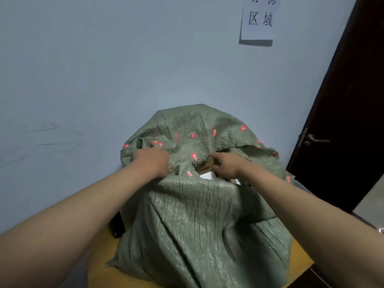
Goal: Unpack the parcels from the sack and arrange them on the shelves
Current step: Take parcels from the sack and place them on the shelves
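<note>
Pale blue-grey wall [104, 69] behind the sack; yellow wooden table [99, 252] beneath it. Paper sign [258, 17] with black characters up on the wall, above and right of the sack. Dark door [349, 100] with metal lever handle [315, 139] to the sack's right.

Both bare arms stretched forward to the sack's mouth. Left hand [154, 161] knuckles-up on the left side of the opening, fingers closed on a bunch of the fabric. Right hand [225, 165] on the right side, fingers curled at the frayed upper edge; whether pinching it cannot be told.

Green woven sack [197, 225] with red printed marks, upright, bulging on the table. Through its mouth, between the hands, a brown cardboard parcel [204, 166] and a white parcel [208, 175] just below it.
</note>
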